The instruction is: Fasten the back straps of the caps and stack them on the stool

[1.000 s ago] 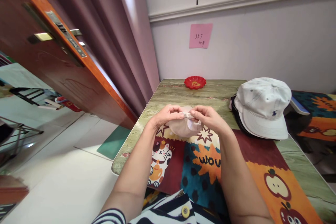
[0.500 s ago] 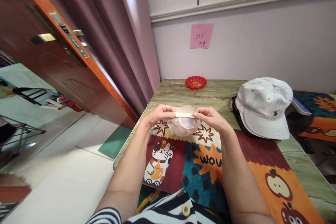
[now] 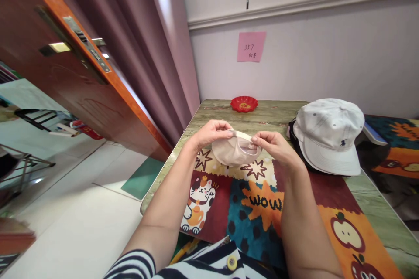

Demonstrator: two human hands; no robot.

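Observation:
A pale cream cap is held up over the patterned mat, its arched back opening and adjustment strap toward the top. My left hand pinches the strap's left end between thumb and fingers. At the right end of the strap, my right hand pinches the edge beside the opening. The strap stretches between both hands in a slight curve. The cap's brim is hidden from this side.
A stack of caps with a white cap on top stands at the right. A red scalloped dish sits at the table's back edge. The colourful mat covers the near tabletop. An open wooden door is at the left.
The cap has turned so its strap now slopes down to the right and more of its side shows. My left hand rose slightly and both hands shifted right, still gripping the strap.

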